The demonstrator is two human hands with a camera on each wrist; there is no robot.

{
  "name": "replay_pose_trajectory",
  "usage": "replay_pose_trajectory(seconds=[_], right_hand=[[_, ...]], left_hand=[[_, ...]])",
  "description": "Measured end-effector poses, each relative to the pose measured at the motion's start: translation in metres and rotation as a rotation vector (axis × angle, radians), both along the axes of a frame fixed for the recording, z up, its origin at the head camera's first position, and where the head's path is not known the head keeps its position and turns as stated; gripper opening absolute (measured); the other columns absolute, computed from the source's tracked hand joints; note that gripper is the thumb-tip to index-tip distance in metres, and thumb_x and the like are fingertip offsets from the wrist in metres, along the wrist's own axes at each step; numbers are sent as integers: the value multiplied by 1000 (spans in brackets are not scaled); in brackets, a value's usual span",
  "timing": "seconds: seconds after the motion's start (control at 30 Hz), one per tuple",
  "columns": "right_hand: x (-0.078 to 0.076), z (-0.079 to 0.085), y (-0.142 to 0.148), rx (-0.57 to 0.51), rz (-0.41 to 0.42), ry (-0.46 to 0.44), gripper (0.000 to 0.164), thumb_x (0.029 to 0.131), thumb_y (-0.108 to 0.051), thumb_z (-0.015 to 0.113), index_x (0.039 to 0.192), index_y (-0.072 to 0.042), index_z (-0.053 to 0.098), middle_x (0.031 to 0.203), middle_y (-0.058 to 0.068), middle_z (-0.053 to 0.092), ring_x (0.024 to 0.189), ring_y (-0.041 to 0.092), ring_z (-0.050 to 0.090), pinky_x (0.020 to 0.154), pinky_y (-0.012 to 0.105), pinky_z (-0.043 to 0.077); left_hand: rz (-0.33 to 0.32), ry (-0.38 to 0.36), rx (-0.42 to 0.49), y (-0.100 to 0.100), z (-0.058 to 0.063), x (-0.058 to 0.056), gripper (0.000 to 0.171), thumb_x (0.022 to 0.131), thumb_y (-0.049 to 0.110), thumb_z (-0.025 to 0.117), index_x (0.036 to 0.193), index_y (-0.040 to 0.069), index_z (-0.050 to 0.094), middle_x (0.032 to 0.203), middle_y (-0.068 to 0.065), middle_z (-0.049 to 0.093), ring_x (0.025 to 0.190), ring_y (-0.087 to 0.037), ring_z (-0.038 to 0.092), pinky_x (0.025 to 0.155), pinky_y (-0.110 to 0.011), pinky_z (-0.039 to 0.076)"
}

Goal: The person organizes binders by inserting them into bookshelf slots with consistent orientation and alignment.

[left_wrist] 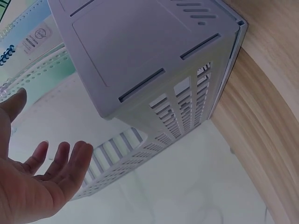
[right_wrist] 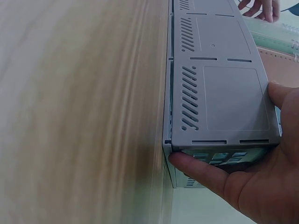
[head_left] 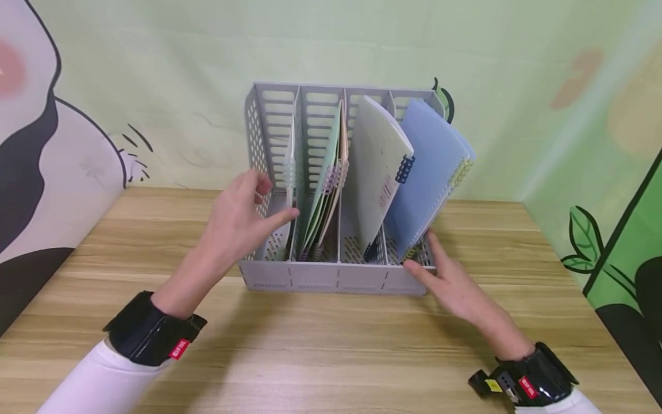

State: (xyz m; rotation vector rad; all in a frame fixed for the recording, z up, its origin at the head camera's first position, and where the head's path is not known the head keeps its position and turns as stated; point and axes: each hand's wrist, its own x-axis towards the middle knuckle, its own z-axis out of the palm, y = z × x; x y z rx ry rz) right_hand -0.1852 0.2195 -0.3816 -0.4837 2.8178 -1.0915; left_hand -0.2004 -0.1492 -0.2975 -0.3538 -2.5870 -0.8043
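Note:
A grey file organizer (head_left: 362,280) with a row of compartments stands on the table, holding several spiral notebooks. My left hand (head_left: 240,210) is over its left end, thumb and fingers spread apart, close to a thin white notebook (head_left: 291,152) in the leftmost compartment. In the left wrist view nothing lies in that hand (left_wrist: 39,186). At the front right corner my right hand (right_wrist: 254,182) grips the organizer, its thumb over the front rim and a finger along the side wall. Beside it leans a blue notebook (head_left: 431,161) in the rightmost compartment.
A pale grey notebook (head_left: 380,167) with dark rings leans right in the third compartment. Green and pink notebooks (head_left: 331,149) share the second. Behind the wooden table (head_left: 310,345) hangs a green printed cloth (head_left: 181,69) with cartoon figures.

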Motion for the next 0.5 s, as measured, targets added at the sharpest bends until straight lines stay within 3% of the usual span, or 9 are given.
replay_pose_trajectory(seconds=[0.27,0.5], right_hand=[[0,0,1,9,-8,1,87,103,-47,46,156,-4,-8,156,21,7,136,45,29,110,47,23],[0,0,1,8,0,7,87,103,-47,46,156,-3,-7,156,23,8,135,46,31,110,46,23]], left_hand=[[-15,17,-26,-4,-6,1,65,79,47,80,120,4,53,122,-11,50,109,-28,50,92,-38,41],[-56,1,-18,-12,-12,3,74,80,49,78,131,4,51,147,-14,35,135,-33,35,109,-45,27]])
